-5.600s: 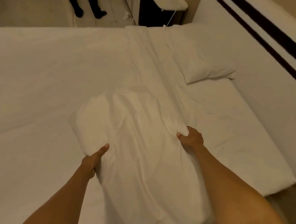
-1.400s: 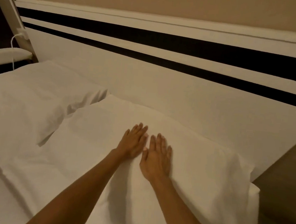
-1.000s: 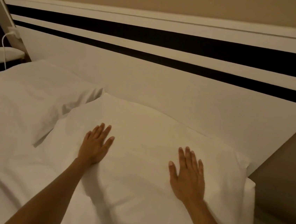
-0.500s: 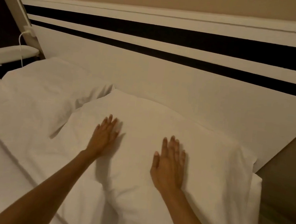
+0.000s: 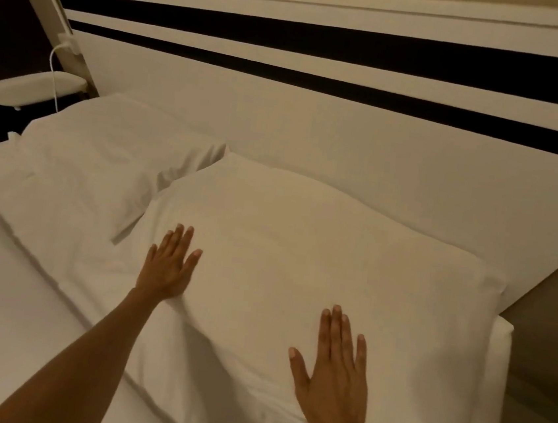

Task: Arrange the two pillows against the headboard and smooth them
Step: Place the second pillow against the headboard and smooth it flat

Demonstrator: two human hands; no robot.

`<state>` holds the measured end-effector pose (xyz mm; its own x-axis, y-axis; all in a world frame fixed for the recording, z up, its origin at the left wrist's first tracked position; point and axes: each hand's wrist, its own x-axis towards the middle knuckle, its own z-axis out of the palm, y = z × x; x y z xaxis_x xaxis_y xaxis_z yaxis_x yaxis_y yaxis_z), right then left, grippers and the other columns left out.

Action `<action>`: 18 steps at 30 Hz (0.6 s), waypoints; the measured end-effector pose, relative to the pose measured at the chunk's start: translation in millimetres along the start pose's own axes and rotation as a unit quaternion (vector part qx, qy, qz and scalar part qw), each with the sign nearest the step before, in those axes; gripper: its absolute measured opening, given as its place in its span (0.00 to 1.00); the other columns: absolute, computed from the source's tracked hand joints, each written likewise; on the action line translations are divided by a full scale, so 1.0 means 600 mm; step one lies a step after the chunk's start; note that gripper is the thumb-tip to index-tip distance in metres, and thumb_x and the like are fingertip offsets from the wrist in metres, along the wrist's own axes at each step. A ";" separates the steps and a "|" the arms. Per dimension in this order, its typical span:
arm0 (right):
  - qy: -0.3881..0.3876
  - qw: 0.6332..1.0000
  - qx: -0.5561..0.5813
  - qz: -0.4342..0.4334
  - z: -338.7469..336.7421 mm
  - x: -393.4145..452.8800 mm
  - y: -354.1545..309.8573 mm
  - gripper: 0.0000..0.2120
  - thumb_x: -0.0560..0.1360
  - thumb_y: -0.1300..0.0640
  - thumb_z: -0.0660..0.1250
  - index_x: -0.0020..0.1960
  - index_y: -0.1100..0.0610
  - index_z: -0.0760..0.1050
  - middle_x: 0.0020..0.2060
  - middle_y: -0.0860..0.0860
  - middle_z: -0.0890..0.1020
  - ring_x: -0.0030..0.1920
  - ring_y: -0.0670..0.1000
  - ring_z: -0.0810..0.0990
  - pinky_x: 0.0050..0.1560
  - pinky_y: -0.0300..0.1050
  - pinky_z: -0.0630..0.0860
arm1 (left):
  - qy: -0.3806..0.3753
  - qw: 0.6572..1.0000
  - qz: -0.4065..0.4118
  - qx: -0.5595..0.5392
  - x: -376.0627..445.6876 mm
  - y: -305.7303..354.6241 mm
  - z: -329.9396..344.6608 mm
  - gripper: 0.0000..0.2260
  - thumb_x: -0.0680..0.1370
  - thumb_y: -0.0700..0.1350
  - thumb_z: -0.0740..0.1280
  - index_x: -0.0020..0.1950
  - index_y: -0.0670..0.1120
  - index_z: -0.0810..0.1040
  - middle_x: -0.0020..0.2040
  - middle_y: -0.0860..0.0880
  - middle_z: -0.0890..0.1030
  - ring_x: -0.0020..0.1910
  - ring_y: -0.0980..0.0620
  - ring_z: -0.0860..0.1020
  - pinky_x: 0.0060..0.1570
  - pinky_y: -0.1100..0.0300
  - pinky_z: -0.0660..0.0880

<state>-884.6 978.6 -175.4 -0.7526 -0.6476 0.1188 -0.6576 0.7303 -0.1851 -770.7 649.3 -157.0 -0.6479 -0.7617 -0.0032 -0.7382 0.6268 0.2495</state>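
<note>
Two white pillows lie side by side along the white headboard (image 5: pixel 347 139) with its dark stripes. The near pillow (image 5: pixel 301 248) fills the middle and right; the far pillow (image 5: pixel 105 148) lies to its left, their corners touching. My left hand (image 5: pixel 168 265) rests flat, palm down, fingers spread, on the near pillow's left part. My right hand (image 5: pixel 333 372) lies flat with fingers apart on its front right part. Neither hand holds anything.
The white sheeted mattress (image 5: pixel 3 303) stretches to the left and front. A small white bedside shelf (image 5: pixel 32 92) with a white cable (image 5: pixel 54 84) hangs at the far left. The bed's right edge (image 5: pixel 498 372) drops to a brown floor.
Both hands have slid apart across the near pillow: the left a little leftward, the right outward and toward the front right.
</note>
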 end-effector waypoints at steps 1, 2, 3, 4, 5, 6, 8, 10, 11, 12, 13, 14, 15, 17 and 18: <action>0.006 1.000 -0.005 0.009 -0.003 -0.006 0.013 0.38 0.76 0.35 0.46 0.76 0.60 0.60 0.76 0.54 0.62 0.75 0.51 0.57 0.75 0.53 0.47 | 0.000 1.000 -0.019 0.013 0.004 -0.015 -0.006 0.29 0.82 0.60 0.48 0.80 0.51 0.48 0.81 0.48 0.49 0.80 0.47 0.50 0.76 0.43 0.51; 0.012 1.000 -0.007 0.021 -0.008 -0.010 0.026 0.38 0.76 0.35 0.44 0.75 0.60 0.61 0.76 0.55 0.63 0.75 0.51 0.58 0.75 0.54 0.48 | -0.003 0.999 -0.045 0.025 0.011 -0.028 -0.015 0.28 0.82 0.58 0.49 0.80 0.50 0.47 0.81 0.47 0.49 0.80 0.46 0.51 0.75 0.42 0.51; 0.022 0.999 -0.009 0.039 -0.012 -0.013 0.039 0.39 0.76 0.35 0.42 0.75 0.60 0.61 0.75 0.55 0.63 0.75 0.52 0.59 0.74 0.55 0.49 | -0.015 0.996 -0.077 0.039 0.017 -0.037 -0.027 0.28 0.83 0.57 0.48 0.80 0.49 0.47 0.81 0.47 0.48 0.80 0.45 0.50 0.75 0.41 0.51; 0.033 0.997 -0.009 0.064 -0.018 -0.014 0.051 0.39 0.76 0.35 0.41 0.75 0.61 0.62 0.75 0.57 0.64 0.74 0.53 0.61 0.74 0.58 0.52 | -0.026 0.992 -0.107 0.056 0.025 -0.043 -0.040 0.27 0.83 0.55 0.48 0.80 0.47 0.47 0.81 0.45 0.47 0.80 0.45 0.49 0.75 0.41 0.49; 0.045 0.995 -0.009 0.093 -0.025 -0.012 0.062 0.40 0.76 0.35 0.40 0.74 0.62 0.63 0.74 0.59 0.65 0.74 0.56 0.63 0.72 0.60 0.54 | -0.022 0.989 -0.127 0.075 0.034 -0.043 -0.052 0.27 0.83 0.52 0.48 0.80 0.44 0.48 0.81 0.43 0.47 0.80 0.45 0.48 0.75 0.41 0.49; 0.052 0.991 -0.009 0.120 -0.034 -0.006 0.072 0.40 0.76 0.36 0.40 0.74 0.63 0.64 0.74 0.62 0.64 0.74 0.59 0.64 0.71 0.63 0.55 | -0.009 0.987 -0.138 0.087 0.042 -0.037 -0.062 0.26 0.83 0.49 0.48 0.80 0.42 0.50 0.81 0.42 0.48 0.80 0.44 0.48 0.76 0.41 0.49; 0.070 0.986 -0.012 0.150 -0.054 0.016 0.085 0.37 0.76 0.40 0.45 0.73 0.65 0.65 0.73 0.65 0.63 0.74 0.63 0.62 0.71 0.64 0.55 | 0.021 0.989 -0.125 0.076 0.051 -0.005 -0.070 0.25 0.83 0.46 0.50 0.79 0.40 0.53 0.80 0.41 0.49 0.80 0.44 0.49 0.75 0.43 0.50; 0.091 0.986 -0.021 0.137 -0.073 0.048 0.082 0.34 0.75 0.43 0.48 0.73 0.64 0.66 0.74 0.65 0.64 0.75 0.62 0.62 0.71 0.63 0.52 | 0.027 0.996 -0.077 0.044 0.050 0.053 -0.063 0.26 0.83 0.51 0.52 0.79 0.41 0.54 0.80 0.41 0.50 0.79 0.44 0.51 0.75 0.43 0.52; 0.095 0.988 -0.016 0.120 -0.080 0.065 0.073 0.33 0.76 0.44 0.47 0.73 0.62 0.66 0.74 0.64 0.64 0.75 0.61 0.61 0.72 0.61 0.50 | 0.022 0.998 -0.049 0.027 0.044 0.088 -0.054 0.28 0.83 0.54 0.52 0.79 0.42 0.54 0.80 0.42 0.50 0.79 0.45 0.51 0.75 0.44 0.52; 0.090 0.991 -0.009 0.099 -0.084 0.080 0.061 0.33 0.76 0.43 0.46 0.74 0.61 0.65 0.75 0.62 0.63 0.76 0.60 0.60 0.73 0.58 0.48 | 0.016 1.000 -0.021 0.013 0.036 0.124 -0.043 0.29 0.82 0.56 0.51 0.79 0.43 0.53 0.81 0.43 0.49 0.80 0.45 0.50 0.75 0.44 0.51; 0.076 0.994 0.004 0.076 -0.086 0.094 0.047 0.34 0.76 0.42 0.43 0.75 0.59 0.62 0.76 0.60 0.61 0.77 0.58 0.57 0.74 0.56 0.45 | 0.008 1.000 0.006 -0.004 0.027 0.158 -0.032 0.30 0.82 0.58 0.50 0.80 0.44 0.51 0.81 0.44 0.49 0.80 0.46 0.49 0.75 0.45 0.49; 0.058 0.997 0.018 0.054 -0.083 0.104 0.034 0.35 0.76 0.41 0.40 0.77 0.58 0.59 0.77 0.58 0.58 0.78 0.56 0.54 0.75 0.54 0.43 | -0.002 0.999 0.025 -0.024 0.018 0.185 -0.021 0.30 0.82 0.59 0.49 0.80 0.46 0.49 0.81 0.46 0.48 0.80 0.48 0.48 0.76 0.46 0.47; 0.041 0.998 0.027 0.032 -0.075 0.113 0.026 0.36 0.75 0.40 0.37 0.78 0.56 0.56 0.78 0.57 0.55 0.79 0.55 0.52 0.76 0.53 0.42 | -0.011 0.999 0.034 -0.038 0.011 0.205 -0.011 0.30 0.82 0.60 0.47 0.80 0.47 0.48 0.81 0.47 0.46 0.80 0.49 0.46 0.76 0.47 0.44; 0.012 0.999 0.030 0.013 -0.057 0.121 0.020 0.38 0.75 0.37 0.31 0.78 0.54 0.52 0.78 0.56 0.54 0.79 0.55 0.51 0.76 0.53 0.42 | -0.014 0.998 0.030 -0.049 0.003 0.217 0.008 0.30 0.82 0.61 0.45 0.80 0.49 0.46 0.81 0.49 0.45 0.80 0.51 0.44 0.77 0.48 0.41; 0.006 1.000 0.027 0.014 -0.052 0.123 0.021 0.40 0.75 0.36 0.29 0.78 0.55 0.54 0.78 0.56 0.56 0.78 0.55 0.54 0.75 0.53 0.43 | -0.009 0.998 0.027 -0.050 0.001 0.216 0.012 0.30 0.81 0.61 0.45 0.80 0.49 0.46 0.81 0.50 0.45 0.80 0.51 0.44 0.77 0.48 0.40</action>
<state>-949.2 946.6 -138.6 -0.7711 -0.6244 0.1244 -0.6339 0.7346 -0.2418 -868.1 731.2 -131.7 -0.6900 -0.7238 -0.0044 -0.6804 0.6465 0.3452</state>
